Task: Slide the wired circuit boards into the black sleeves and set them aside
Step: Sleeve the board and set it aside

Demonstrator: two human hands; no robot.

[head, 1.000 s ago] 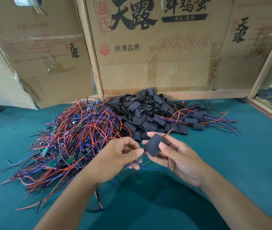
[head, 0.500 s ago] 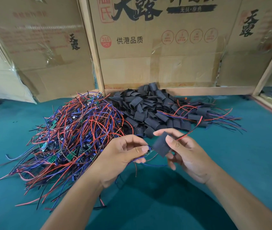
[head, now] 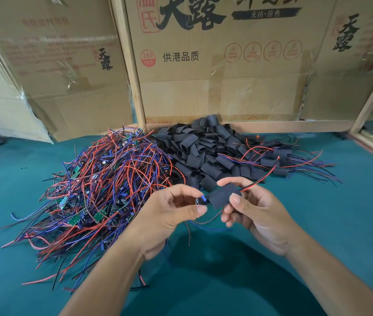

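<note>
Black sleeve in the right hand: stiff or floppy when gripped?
Probably soft: the black sleeve looks pressed flat between the right hand thumb and fingers. Likely light, since a fingertip pinch holds it. Loose ones in the sleeve pile keep an open loop, so probably springy.

Two hands (head: 169,215), one black sleeve (head: 223,197) held between them; three heaps: wired boards (head: 103,185), loose sleeves (head: 203,153), sleeved boards (head: 283,160)

Wired-board pile (head: 103,192) sits left of the left hand (head: 169,215), sleeve heap (head: 206,151) behind both hands, finished pieces (head: 294,160) beyond the right hand (head: 256,210), cartons (head: 215,76) behind everything.
</note>
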